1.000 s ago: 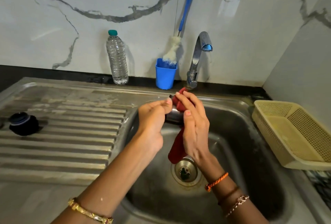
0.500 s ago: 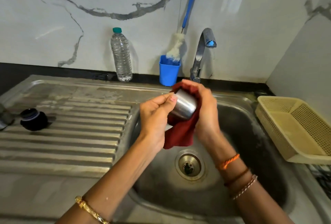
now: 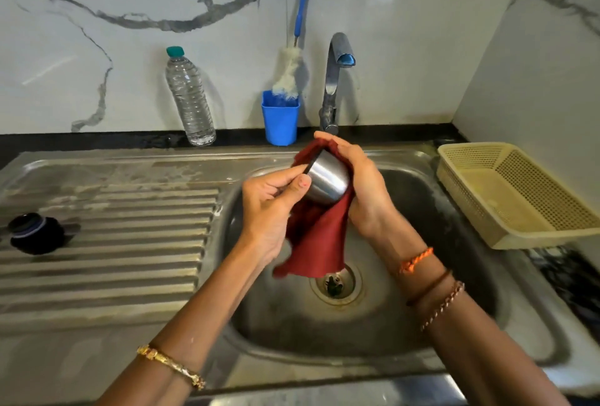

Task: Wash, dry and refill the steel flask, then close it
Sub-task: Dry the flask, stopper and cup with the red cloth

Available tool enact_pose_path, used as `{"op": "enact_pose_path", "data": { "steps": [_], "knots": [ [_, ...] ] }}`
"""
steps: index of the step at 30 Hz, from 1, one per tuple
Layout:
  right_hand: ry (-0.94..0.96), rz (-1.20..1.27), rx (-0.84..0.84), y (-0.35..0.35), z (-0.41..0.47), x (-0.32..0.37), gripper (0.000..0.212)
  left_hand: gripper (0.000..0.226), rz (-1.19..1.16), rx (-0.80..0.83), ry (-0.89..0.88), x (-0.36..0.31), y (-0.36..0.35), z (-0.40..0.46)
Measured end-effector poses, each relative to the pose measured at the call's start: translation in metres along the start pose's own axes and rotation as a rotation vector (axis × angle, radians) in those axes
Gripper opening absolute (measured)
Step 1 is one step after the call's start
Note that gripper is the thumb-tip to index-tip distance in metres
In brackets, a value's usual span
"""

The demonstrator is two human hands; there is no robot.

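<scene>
Over the sink basin (image 3: 406, 318), the steel flask (image 3: 328, 178) is held tilted, its body partly wrapped in a red cloth (image 3: 316, 237) that hangs down toward the drain (image 3: 336, 284). Left hand (image 3: 271, 207): fingers curled, pinching the flask at its dark rim end. Right hand (image 3: 363, 185): cupped round the cloth and the flask behind it, gripping both. Neither hand is free.

Assessment: the drying step is in hand; refilling and closing are not yet done. The dark lid (image 3: 34, 232) lies well apart on the ribbed drainboard (image 3: 130, 243) to the left. A plastic water bottle (image 3: 190, 97) stands at the back wall, near the blue cup (image 3: 281, 120) holding a bottle brush (image 3: 292, 71), beside the tap (image 3: 334, 81).

Recommendation: turn the flask with the left hand while the right presses cloth firmly round the wall, working from base to rim; keep the trailing cloth clear of the wet drain. Whether the inside is dry cannot be seen.
</scene>
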State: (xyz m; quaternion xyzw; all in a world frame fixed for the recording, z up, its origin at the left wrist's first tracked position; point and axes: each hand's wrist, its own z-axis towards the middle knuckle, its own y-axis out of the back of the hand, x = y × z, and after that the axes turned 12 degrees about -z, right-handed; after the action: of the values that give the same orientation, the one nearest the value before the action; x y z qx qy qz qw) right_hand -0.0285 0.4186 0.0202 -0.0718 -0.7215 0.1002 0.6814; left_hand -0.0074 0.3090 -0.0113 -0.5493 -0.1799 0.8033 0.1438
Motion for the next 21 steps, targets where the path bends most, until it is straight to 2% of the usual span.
{"op": "enact_pose_path", "data": {
  "steps": [2,4,6,8,10,12,13,16,17,21],
  "knots": [
    [-0.117,0.165,0.078,0.003,-0.003,0.01,0.021,0.039,0.057,-0.021,-0.063,0.003,-0.004,-0.002],
    [-0.066,0.157,0.001,-0.001,-0.001,0.007,0.02,0.034,0.186,-0.003,-0.141,0.0,-0.006,0.001],
    [0.114,-0.066,-0.176,-0.004,0.0,-0.002,0.024,0.027,0.256,0.029,-0.126,-0.007,-0.006,0.006],
    [0.377,-0.378,-0.33,-0.007,-0.007,-0.014,0.032,0.023,0.263,0.054,-0.06,-0.012,-0.002,0.008],
    [0.66,-0.596,-0.347,-0.006,-0.011,-0.026,0.037,0.029,0.208,0.034,-0.023,-0.015,0.003,0.007],
    [0.769,-0.719,-0.301,-0.001,-0.013,-0.03,0.037,0.031,0.16,0.031,-0.028,-0.016,0.004,0.005],
    [0.706,-0.672,-0.272,-0.001,-0.012,-0.024,0.035,0.033,0.14,0.041,-0.029,-0.016,0.004,0.004],
    [0.083,-0.143,-0.04,-0.001,-0.008,0.008,0.027,0.03,-0.071,0.009,0.027,-0.011,0.002,0.001],
    [-0.018,-0.056,0.04,0.001,-0.006,0.014,0.026,0.031,-0.148,-0.004,0.051,-0.008,0.001,0.001],
    [-0.014,0.121,0.039,-0.003,-0.006,0.018,0.023,0.025,-0.228,-0.05,0.011,-0.004,-0.001,0.004]
  ]
}}
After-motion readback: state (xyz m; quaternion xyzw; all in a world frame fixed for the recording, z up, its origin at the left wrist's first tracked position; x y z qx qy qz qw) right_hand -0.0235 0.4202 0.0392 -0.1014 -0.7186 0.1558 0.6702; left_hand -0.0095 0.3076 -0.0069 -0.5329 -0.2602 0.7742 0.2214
